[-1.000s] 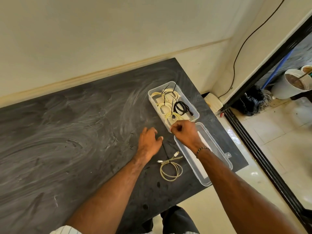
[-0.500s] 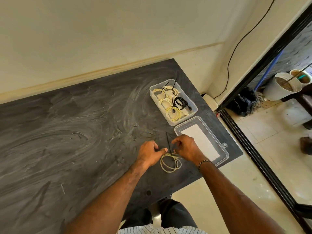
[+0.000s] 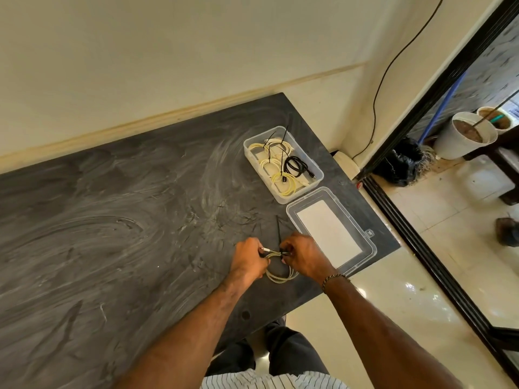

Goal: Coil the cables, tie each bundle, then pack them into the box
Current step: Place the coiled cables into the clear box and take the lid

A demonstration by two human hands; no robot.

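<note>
A coiled cream cable (image 3: 280,276) lies on the dark table (image 3: 112,234) near its front right corner. My left hand (image 3: 247,261) grips the top of the coil from the left, beside its white plug. My right hand (image 3: 304,255) pinches the same spot from the right, where a black zip tie (image 3: 279,231) sticks up and away from the coil. Farther back stands the clear plastic box (image 3: 314,167) holding several tied cream coils and one black coil, with zip-tie tails poking up.
The box's clear lid (image 3: 365,237) lies flat just right of my right hand, at the table's right edge. Beyond that edge the floor drops away, with a black door frame, a bucket and a black bag at the right.
My right hand came back from the box to the loose coil, and my left hand closed on it. Both hands now hold the coil's top with the zip tie.
</note>
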